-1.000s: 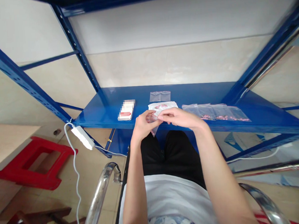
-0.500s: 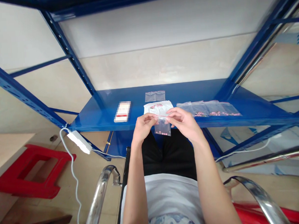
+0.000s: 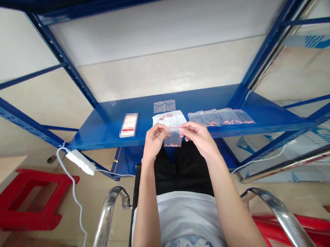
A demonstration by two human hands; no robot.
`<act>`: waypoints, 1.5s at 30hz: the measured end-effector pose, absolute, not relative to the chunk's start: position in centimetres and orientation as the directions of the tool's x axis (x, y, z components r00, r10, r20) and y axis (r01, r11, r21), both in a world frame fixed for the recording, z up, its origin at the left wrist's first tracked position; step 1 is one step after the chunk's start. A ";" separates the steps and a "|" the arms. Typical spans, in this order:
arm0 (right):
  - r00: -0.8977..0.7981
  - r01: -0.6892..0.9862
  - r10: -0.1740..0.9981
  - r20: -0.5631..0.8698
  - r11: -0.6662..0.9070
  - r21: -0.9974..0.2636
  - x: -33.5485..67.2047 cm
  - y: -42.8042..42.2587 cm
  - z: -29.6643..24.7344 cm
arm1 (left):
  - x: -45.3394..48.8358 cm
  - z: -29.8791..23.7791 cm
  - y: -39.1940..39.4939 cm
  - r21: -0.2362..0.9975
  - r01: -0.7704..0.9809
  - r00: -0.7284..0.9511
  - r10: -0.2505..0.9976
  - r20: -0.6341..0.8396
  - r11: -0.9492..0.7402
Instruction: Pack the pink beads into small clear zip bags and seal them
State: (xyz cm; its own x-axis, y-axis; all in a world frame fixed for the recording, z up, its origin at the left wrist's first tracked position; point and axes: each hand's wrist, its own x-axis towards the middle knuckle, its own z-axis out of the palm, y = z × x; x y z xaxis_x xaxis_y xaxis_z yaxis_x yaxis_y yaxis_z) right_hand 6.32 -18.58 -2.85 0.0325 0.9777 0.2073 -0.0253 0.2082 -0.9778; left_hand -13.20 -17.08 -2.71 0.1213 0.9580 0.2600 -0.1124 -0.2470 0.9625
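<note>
A small clear zip bag [image 3: 172, 138] hangs upright in front of the shelf edge, with several small pink pieces at its bottom. My left hand [image 3: 156, 139] pinches its top left corner between thumb and fingers. The top right corner is pinched by my right hand [image 3: 195, 135]. A red line runs along the bag's top edge between the two hands. Just behind the hands lies a white sheet or pouch [image 3: 178, 117] with several pink and dark pieces on it. Right of it, overlapping clear zip bags [image 3: 222, 114] hold similar pink pieces.
Flat clear bags [image 3: 164, 106] lie at the back of the blue shelf [image 3: 141, 102]. A blurred-out white and red item [image 3: 128, 125] rests to the left. A white power strip [image 3: 80, 162] hangs off the left shelf post. Chrome chair arms [image 3: 109, 212] flank me, and a red stool [image 3: 27, 199] stands left.
My hands have moved slightly apart along the bag's top edge, which now looks stretched straighter. The whole view has shifted a little, so the shelf appears further left.
</note>
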 end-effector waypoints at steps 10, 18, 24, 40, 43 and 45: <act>0.117 0.097 0.938 0.327 0.317 -0.944 6.3 -18.2 -3.3 | -13.0 -2.6 -17.3 0.964 -0.071 0.084 0.961 0.262 -0.256; -0.019 0.041 0.964 0.267 0.268 -0.963 6.7 -18.9 -2.7 | -12.4 -3.0 -17.2 0.958 -0.056 0.147 0.946 0.288 -0.282; -0.046 0.053 0.958 0.284 0.286 -0.957 5.8 -18.7 -3.0 | -12.2 -3.0 -17.3 0.946 -0.043 0.114 0.939 0.324 -0.321; -0.071 0.178 0.944 0.323 0.331 -0.927 6.5 -18.9 -2.9 | -12.0 -3.3 -17.2 0.915 0.155 0.174 0.922 0.346 -0.372; -0.053 0.253 0.936 0.348 0.349 -0.902 6.9 -18.9 -2.7 | -11.7 -2.9 -17.5 0.881 0.241 0.125 0.913 0.387 -0.407; -0.044 0.272 0.935 0.352 0.350 -0.896 7.1 -18.9 -2.6 | -11.7 -2.7 -17.7 0.883 0.247 0.103 0.917 0.386 -0.400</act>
